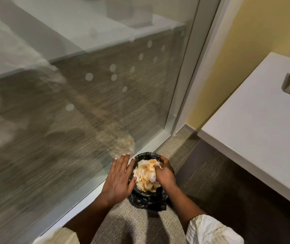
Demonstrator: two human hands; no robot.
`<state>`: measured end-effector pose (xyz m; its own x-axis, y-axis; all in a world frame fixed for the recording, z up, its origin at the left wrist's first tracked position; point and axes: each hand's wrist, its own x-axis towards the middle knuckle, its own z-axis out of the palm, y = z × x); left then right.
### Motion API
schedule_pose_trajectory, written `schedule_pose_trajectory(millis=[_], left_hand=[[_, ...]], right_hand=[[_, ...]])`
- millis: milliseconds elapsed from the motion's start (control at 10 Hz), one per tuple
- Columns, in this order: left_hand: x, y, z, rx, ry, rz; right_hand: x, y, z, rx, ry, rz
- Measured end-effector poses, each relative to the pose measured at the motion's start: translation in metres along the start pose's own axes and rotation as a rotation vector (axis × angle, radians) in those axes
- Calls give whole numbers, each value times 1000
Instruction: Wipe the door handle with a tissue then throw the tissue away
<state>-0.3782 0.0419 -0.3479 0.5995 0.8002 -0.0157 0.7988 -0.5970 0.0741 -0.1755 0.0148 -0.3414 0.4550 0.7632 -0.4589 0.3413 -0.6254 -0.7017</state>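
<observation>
A small bin lined with a black bag [147,199] stands on the carpet beside the glass wall, heaped with crumpled white and yellowish tissues [145,175]. My right hand [164,173] reaches into the heap from the right, its fingers curled into the tissues near the top. My left hand [118,178] lies flat with straight fingers against the bin's left rim, thumb touching the tissues. No door handle is in view.
A frosted-dot glass wall [88,85] with a metal bottom rail [95,189] runs along the left. A white desk top [256,131] juts in from the right above dark carpet [219,187]. A yellow wall [242,50] stands behind it.
</observation>
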Motion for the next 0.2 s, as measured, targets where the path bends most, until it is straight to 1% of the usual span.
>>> schedule_pose_trajectory(millis=[100, 200], left_hand=[[1, -2, -4, 23, 6, 6], [4, 1, -12, 7, 65, 21]], right_hand=[[-3, -2, -4, -105, 25, -39], [-14, -10, -12, -168, 51, -111]])
